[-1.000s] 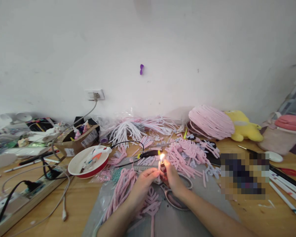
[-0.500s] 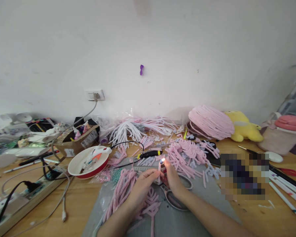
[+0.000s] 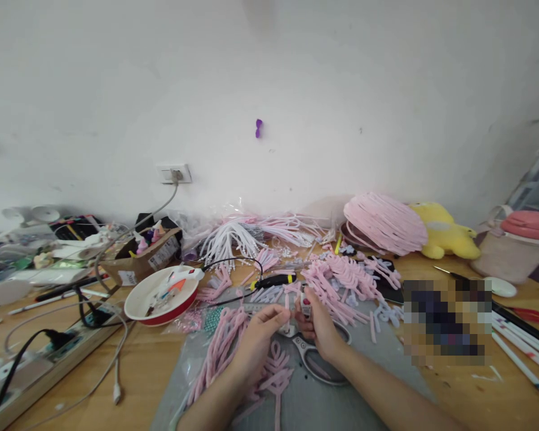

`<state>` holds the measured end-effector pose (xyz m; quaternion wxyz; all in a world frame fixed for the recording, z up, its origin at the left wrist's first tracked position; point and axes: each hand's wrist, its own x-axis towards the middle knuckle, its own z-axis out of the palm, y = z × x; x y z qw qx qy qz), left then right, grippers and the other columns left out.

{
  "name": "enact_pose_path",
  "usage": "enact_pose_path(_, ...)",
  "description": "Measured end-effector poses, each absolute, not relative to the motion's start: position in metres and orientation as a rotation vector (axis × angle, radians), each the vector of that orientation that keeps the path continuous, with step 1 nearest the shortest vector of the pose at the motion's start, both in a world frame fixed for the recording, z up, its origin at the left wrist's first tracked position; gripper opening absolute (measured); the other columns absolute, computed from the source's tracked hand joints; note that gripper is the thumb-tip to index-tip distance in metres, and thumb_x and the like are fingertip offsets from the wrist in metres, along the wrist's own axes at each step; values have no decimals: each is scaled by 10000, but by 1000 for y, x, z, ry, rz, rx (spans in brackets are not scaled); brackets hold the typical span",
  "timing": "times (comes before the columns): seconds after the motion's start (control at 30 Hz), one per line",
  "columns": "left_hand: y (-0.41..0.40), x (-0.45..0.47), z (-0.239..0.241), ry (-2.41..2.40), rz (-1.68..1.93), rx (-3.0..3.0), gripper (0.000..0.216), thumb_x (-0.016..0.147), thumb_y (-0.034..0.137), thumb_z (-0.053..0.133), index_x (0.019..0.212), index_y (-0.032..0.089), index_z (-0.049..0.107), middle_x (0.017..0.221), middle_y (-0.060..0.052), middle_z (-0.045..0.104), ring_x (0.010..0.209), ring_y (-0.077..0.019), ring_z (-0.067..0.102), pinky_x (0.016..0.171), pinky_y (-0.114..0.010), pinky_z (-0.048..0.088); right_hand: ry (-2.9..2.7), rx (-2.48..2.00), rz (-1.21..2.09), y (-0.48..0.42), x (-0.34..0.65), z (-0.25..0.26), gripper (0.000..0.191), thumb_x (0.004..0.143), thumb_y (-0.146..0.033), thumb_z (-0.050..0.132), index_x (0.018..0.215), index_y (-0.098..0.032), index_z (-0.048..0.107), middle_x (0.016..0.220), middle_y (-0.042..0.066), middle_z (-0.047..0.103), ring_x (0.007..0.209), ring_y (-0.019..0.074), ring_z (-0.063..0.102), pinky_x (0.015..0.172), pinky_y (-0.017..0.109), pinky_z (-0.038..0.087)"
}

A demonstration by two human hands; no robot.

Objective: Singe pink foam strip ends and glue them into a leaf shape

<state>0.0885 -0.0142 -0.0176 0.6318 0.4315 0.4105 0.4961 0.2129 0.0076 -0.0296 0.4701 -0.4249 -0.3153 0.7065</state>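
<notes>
Between the thumb and fingertips of my left hand a short pink pipe cleaner stands upright. My right hand is closed around a small red-and-white lighter, just right of the pipe cleaner and apart from it; no flame shows. Scissors lie on the grey mat under my right hand, partly covered by it. A bundle of bent pink pipe cleaners rests left of my left hand. Below my hands lies a branched pink pipe cleaner piece.
A white-and-red bowl holds a glue gun at the left. Behind my hands are a black-and-yellow screwdriver and a pile of pink pieces. A power strip runs along the left; a yellow plush toy sits back right.
The flame at the lighter has gone out. My right hand has tilted and moved slightly right with the lighter, away from the pipe cleaner; my left hand stays nearly in place.
</notes>
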Motion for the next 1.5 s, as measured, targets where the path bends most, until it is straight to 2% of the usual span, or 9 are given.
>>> enact_pose_path(0.17, -13, 87, -17, 913, 1220, 938, 171, 615, 305, 695, 620, 159, 605, 618, 23, 570, 623, -128, 479, 650, -234, 345, -985, -955, 1644, 3, 213, -37, 424, 570, -520, 657, 554, -176, 410, 432, -96, 253, 380, 27, 165, 371, 191, 90)
enact_pose_path(0.5, -13, 88, -12, 881, 1247, 996, 170, 651, 292, 657, 598, 162, 562, 603, 23, 555, 632, -134, 505, 662, -243, 376, -1175, -887, 1630, -3, 210, -34, 371, 626, -495, 632, 608, -171, 451, 446, -92, 257, 410, 44, 187, 397, 210, 144)
enact_pose_path(0.57, -10, 85, -14, 968, 1278, 1082, 163, 641, 300, 657, 682, 165, 576, 677, 9, 567, 679, -148, 526, 677, -253, 397, -1125, -899, 1636, -2, 213, -32, 371, 619, -495, 629, 606, -179, 435, 448, -94, 246, 407, 46, 180, 397, 211, 125)
enact_pose_path(0.67, -7, 77, -13, 1226, 1422, 1351, 380, 611, 302, 674, 958, 193, 565, 943, -45, 586, 828, -194, 548, 757, -319, 421, -1045, -960, 1606, 3, 219, -29, 356, 583, -464, 644, 597, -184, 425, 453, -93, 257, 405, 48, 188, 400, 211, 104)
enact_pose_path(0.73, -8, 71, -10, 1408, 1494, 1706, 426, 635, 284, 667, 1040, 225, 549, 1063, -65, 554, 956, -226, 518, 857, -385, 377, -1028, -1004, 1595, 6, 224, -26, 333, 579, -432, 642, 583, -183, 420, 456, -91, 264, 410, 48, 193, 408, 211, 106)
enact_pose_path(0.9, -17, 68, -3, 1578, 1308, 2423, 239, 727, 243, 606, 960, 293, 623, 1125, -56, 542, 1047, -256, 471, 877, -430, 324, -1208, -1049, 1564, 8, 231, -22, 292, 605, -396, 621, 556, -175, 437, 434, -88, 279, 410, 51, 206, 421, 225, 124)
enact_pose_path(1.1, -23, 77, 2, 1583, 1120, 2567, 148, 741, 190, 579, 816, 279, 671, 1072, -39, 606, 997, -246, 490, 841, -408, 320, -1407, -981, 1492, 2, 229, -14, 292, 626, -413, 617, 558, -171, 468, 426, -86, 301, 427, 59, 237, 449, 229, 174)
enact_pose_path(1.3, -19, 76, -2, 1502, 1023, 2417, 158, 756, 192, 546, 741, 268, 683, 1047, -42, 624, 1005, -264, 467, 857, -429, 279, -1255, -1108, 1460, 5, 228, -20, 364, 616, -497, 612, 562, -177, 448, 446, -79, 305, 420, 58, 243, 431, 221, 170)
enact_pose_path(1.5, -10, 76, -6, 1252, 1179, 1773, 96, 688, 273, 617, 627, 223, 672, 814, -46, 644, 841, -238, 537, 805, -342, 340, -989, -1131, 1800, 9, 231, -20, 530, 690, -683, 363, 577, -173, 452, 469, -64, 342, 363, 36, 185, 386, 185, 64)
